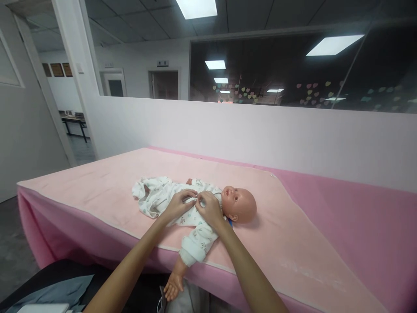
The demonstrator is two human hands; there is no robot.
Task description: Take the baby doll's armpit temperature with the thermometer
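Dangling over the table's (97,191) near edge, the baby doll's (239,204) arm hangs loose (light plastic, I judge). Near that edge, my left hand (177,205) and right hand (211,209) each pinch its romper (156,195) at the chest: soft, limp cloth, best gripped by the front edges.

I'm looking into an office-style infant-care training room;
grid ceiling (137,17) with flat panel lights (196,8); a glass partition (293,65) dotted with heart stickers (243,92); a long pink-draped table (358,217), a baby doll (239,204) laid on it.
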